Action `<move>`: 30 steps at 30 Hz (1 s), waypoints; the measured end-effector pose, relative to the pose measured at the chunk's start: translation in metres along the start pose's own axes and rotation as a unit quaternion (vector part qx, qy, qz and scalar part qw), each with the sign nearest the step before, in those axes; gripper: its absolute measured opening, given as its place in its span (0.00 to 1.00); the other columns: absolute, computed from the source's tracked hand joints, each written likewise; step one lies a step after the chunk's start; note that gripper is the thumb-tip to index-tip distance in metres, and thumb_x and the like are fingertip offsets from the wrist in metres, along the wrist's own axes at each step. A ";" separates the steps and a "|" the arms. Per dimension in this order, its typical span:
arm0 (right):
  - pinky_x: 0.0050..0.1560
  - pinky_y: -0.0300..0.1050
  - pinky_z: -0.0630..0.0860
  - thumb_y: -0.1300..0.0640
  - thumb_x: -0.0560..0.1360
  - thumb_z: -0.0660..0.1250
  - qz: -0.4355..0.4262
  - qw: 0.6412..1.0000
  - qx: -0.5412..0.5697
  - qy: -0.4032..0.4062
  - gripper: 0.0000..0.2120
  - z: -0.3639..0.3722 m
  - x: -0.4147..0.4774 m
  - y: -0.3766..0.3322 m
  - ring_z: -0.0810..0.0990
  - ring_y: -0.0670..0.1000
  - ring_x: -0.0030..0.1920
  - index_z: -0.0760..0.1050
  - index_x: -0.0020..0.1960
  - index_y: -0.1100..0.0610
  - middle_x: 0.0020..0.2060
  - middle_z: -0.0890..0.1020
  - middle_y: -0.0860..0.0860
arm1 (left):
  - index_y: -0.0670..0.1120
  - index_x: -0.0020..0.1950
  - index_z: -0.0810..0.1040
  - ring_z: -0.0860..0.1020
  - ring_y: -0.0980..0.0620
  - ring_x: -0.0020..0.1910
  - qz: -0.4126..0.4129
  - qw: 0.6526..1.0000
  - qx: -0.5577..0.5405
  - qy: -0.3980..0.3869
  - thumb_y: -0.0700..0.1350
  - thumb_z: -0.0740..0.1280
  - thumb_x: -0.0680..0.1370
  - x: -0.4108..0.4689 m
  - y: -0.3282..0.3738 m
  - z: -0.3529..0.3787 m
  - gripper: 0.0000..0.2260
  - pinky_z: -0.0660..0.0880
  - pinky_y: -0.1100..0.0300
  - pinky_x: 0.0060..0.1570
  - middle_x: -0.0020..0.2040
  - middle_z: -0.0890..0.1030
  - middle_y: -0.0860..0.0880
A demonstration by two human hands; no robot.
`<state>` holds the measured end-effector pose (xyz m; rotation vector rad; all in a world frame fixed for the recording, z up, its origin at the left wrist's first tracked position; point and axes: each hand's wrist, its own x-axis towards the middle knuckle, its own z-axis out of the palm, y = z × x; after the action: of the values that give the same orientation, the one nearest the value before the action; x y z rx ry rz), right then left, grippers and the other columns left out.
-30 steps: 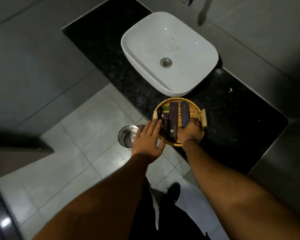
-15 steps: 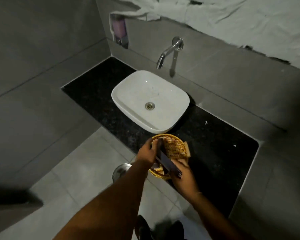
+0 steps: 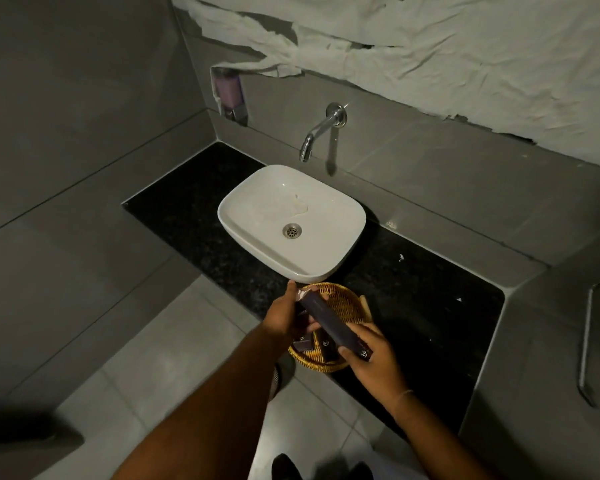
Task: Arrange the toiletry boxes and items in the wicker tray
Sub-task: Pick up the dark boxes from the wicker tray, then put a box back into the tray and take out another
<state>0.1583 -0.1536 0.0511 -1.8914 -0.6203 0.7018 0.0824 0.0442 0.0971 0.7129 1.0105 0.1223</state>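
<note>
Both hands hold one long dark box (image 3: 329, 323) over the wicker tray (image 3: 343, 299): left hand (image 3: 286, 315) & right hand (image 3: 371, 362) pinch its ends. Prob. light, stiff; hold by the ends.

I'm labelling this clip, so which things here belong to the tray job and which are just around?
Job: wicker tray; long dark box, held by left hand and right hand; smaller dark boxes in the tray.
Around: basin; tap; soap dispenser; black counter.
</note>
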 end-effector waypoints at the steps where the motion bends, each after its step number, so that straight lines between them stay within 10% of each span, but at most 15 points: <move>1: 0.53 0.28 0.78 0.60 0.73 0.77 0.009 1.000 0.025 0.002 0.25 0.002 0.001 -0.004 0.78 0.41 0.64 0.78 0.60 0.33 0.61 0.77 0.35 | 0.40 0.76 0.76 0.81 0.38 0.63 -0.017 1.000 0.006 -0.015 0.65 0.56 0.87 -0.004 -0.001 0.002 0.32 0.79 0.38 0.70 0.71 0.81 0.33; 3: 0.52 0.28 0.77 0.59 0.74 0.77 0.026 0.997 0.075 -0.009 0.22 0.006 0.003 -0.011 0.78 0.44 0.65 0.79 0.60 0.36 0.62 0.79 0.37 | 0.45 0.74 0.77 0.82 0.41 0.61 -0.021 0.995 0.088 -0.039 0.69 0.59 0.85 -0.013 -0.005 0.007 0.31 0.77 0.40 0.75 0.67 0.82 0.40; 8: 0.51 0.34 0.79 0.51 0.77 0.74 0.075 0.992 0.103 -0.018 0.12 0.014 0.016 -0.030 0.80 0.50 0.65 0.82 0.60 0.43 0.74 0.74 0.53 | 0.44 0.60 0.82 0.85 0.47 0.50 0.114 0.979 0.163 -0.046 0.53 0.64 0.88 -0.020 -0.013 0.016 0.14 0.85 0.61 0.46 0.52 0.86 0.43; 11: 0.46 0.38 0.81 0.45 0.80 0.67 0.135 0.970 0.201 0.025 0.22 0.006 0.030 -0.041 0.85 0.51 0.55 0.76 0.71 0.53 0.67 0.80 0.59 | 0.43 0.66 0.82 0.86 0.41 0.53 0.180 0.947 0.257 -0.062 0.49 0.66 0.88 -0.025 -0.003 0.020 0.13 0.83 0.50 0.57 0.56 0.87 0.39; 14: 0.41 0.40 0.84 0.37 0.79 0.65 0.200 0.932 0.302 -0.006 0.31 -0.005 0.043 -0.051 0.88 0.50 0.48 0.70 0.76 0.53 0.62 0.83 0.58 | 0.55 0.76 0.78 0.85 0.46 0.64 0.227 0.742 0.627 -0.072 0.62 0.65 0.85 -0.036 0.022 0.026 0.22 0.80 0.50 0.62 0.65 0.87 0.48; 17: 0.58 0.58 0.84 0.31 0.75 0.66 0.211 0.921 0.320 -0.063 0.33 -0.009 0.049 -0.053 0.88 0.57 0.56 0.75 0.72 0.50 0.60 0.86 0.58 | 0.63 0.77 0.75 0.86 0.49 0.59 0.290 0.521 0.803 -0.023 0.68 0.65 0.82 -0.054 0.040 0.044 0.24 0.72 0.56 0.46 0.60 0.87 0.51; 25: 0.55 0.53 0.83 0.31 0.68 0.74 0.222 0.887 0.392 -0.102 0.37 -0.005 0.043 -0.037 0.86 0.59 0.59 0.76 0.70 0.50 0.62 0.85 0.59 | 0.48 0.71 0.80 0.80 0.48 0.47 0.159 0.368 0.916 0.027 0.55 0.74 0.82 -0.094 0.056 0.086 0.20 0.74 0.53 0.45 0.45 0.80 0.49; 30: 0.49 0.47 0.82 0.39 0.79 0.67 0.284 0.853 0.427 -0.099 0.17 0.005 0.035 -0.038 0.81 0.55 0.53 0.88 0.42 0.46 0.57 0.79 0.59 | 0.46 0.71 0.80 0.86 0.41 0.63 0.111 0.350 0.930 0.030 0.59 0.73 0.82 -0.103 0.056 0.100 0.23 0.79 0.50 0.55 0.62 0.86 0.44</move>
<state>0.1750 -0.1123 0.0771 -1.1338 0.1779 1.3049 0.1196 -0.0036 0.2391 2.9910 0.6673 -1.0359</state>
